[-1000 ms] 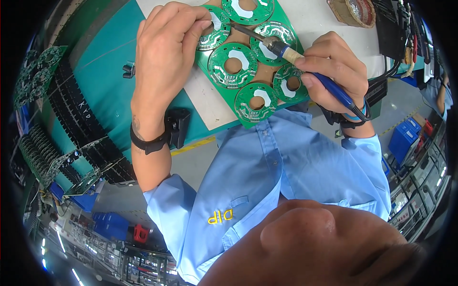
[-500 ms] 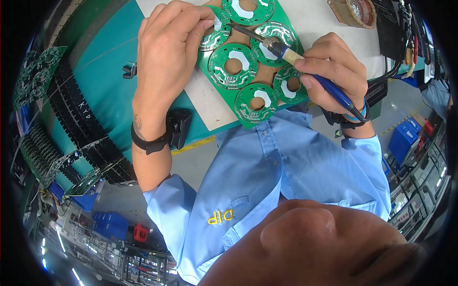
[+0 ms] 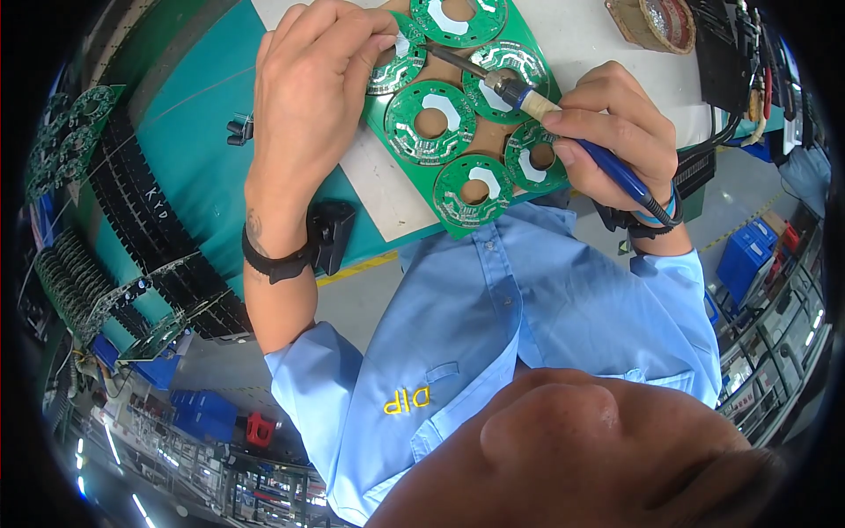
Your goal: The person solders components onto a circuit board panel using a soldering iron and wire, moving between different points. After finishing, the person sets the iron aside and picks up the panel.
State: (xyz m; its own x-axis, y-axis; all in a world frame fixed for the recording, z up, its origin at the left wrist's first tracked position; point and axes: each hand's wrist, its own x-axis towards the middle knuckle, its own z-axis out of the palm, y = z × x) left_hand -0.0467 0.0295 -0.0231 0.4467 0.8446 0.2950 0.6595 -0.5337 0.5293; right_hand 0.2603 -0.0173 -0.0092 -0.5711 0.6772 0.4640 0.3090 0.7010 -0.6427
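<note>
Yellow embroidered letters (image 3: pixel 407 400) on blue shirt (image 3: pixel 502 290); white letters (image 3: pixel 156 204) on black strip (image 3: pixel 145 233), left. Green circuit-board panel (image 3: pixel 400 132) on bench (image 3: pixel 598 26). I see right hand (image 3: pixel 620 141) gripping soldering iron (image 3: pixel 537 104), tip (image 3: pixel 438 52) near upper-left disc (image 3: pixel 410 75). Left hand (image 3: pixel 308 97) hides panel's upper-left edge from me; fingers (image 3: pixel 374 44) bunched, can't tell on what. Brown-rimmed container (image 3: pixel 666 22) upper right.

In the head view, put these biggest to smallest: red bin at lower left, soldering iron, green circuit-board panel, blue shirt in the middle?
1. Blue shirt
2. Green circuit-board panel
3. Soldering iron
4. Red bin (farther away, so real size unsure)
</note>
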